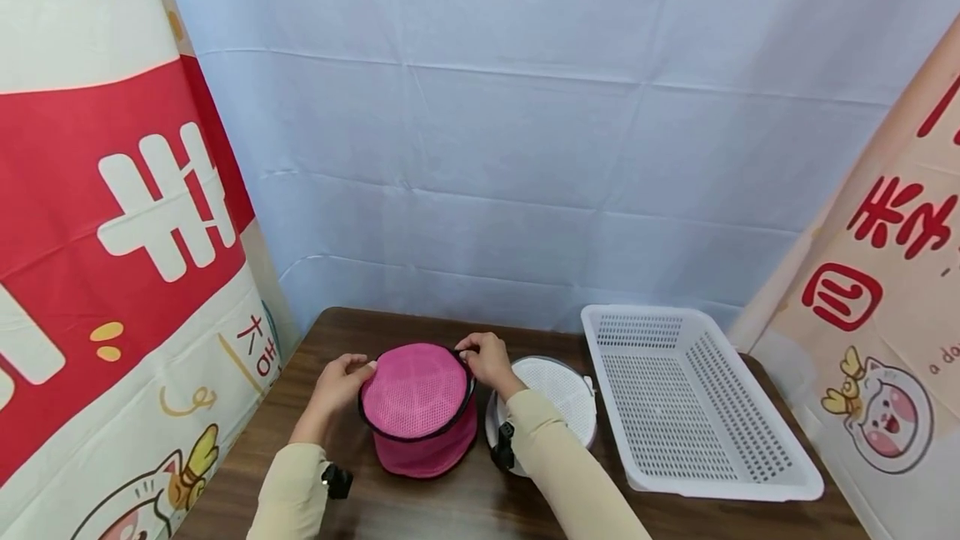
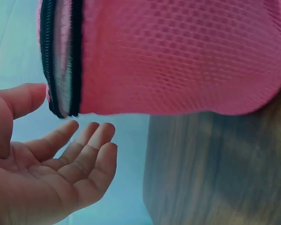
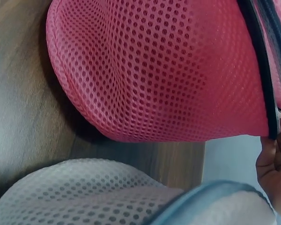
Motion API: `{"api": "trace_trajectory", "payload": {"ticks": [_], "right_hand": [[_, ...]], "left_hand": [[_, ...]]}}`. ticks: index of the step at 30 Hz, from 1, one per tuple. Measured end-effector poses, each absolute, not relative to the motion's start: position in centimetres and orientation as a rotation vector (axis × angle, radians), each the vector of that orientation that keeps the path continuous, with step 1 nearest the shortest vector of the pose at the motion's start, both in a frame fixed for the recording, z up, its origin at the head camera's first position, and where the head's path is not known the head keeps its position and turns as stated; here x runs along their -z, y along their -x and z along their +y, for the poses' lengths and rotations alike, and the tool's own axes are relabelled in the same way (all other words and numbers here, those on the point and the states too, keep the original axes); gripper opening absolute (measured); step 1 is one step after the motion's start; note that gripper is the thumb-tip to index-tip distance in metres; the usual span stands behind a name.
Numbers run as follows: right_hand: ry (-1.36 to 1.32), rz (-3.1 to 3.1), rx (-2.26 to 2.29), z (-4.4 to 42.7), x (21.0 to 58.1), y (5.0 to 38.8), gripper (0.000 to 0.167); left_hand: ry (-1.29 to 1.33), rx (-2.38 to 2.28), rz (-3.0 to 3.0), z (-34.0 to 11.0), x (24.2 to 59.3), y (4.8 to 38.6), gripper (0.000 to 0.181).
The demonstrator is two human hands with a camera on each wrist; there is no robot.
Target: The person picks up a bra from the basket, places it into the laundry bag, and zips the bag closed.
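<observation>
A round pink mesh laundry bag (image 1: 418,394) with a black zipped rim stands on the table between the two hands. At its left edge is my left hand (image 1: 337,386); in the left wrist view the thumb touches the zipper (image 2: 75,56) while the other fingers stay loosely extended below, apart from the bag. My right hand (image 1: 487,359) pinches the rim at the far right, where the right wrist view shows its fingertips on the black edge. Partly under the right forearm sits a white mesh laundry bag (image 1: 558,390).
A white perforated plastic basket (image 1: 720,486) stands at the right of the dark wooden table (image 1: 442,515). A pale blue cloth (image 1: 480,148) hangs behind the table, with printed cloths at both sides.
</observation>
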State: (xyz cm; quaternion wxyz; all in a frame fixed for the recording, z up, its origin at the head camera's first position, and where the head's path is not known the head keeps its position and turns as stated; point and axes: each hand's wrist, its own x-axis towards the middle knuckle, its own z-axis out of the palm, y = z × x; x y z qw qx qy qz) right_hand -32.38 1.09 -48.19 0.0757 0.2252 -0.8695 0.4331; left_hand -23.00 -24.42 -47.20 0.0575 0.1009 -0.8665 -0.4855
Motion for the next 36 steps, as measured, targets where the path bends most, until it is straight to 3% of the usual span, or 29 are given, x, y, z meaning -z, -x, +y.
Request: {"api": "trace_trajectory", "payload": {"ticks": [16, 25, 36], "right_hand": [[-0.707, -2.588, -1.314, 0.5, 48.0, 31.9, 0.012], [-0.700, -2.589, -1.302, 0.4, 48.2, 31.8, 0.012], [-0.715, -2.569, -1.297, 0.4, 48.5, 31.8, 0.011]], "left_hand": [[-0.238, 1.413, -2.661, -22.4, 46.3, 25.7, 0.036], [-0.287, 1.462, -2.674, -22.1, 47.9, 26.4, 0.019], [-0.293, 1.525, -2.635, -22.2, 48.5, 26.3, 0.014]]}}
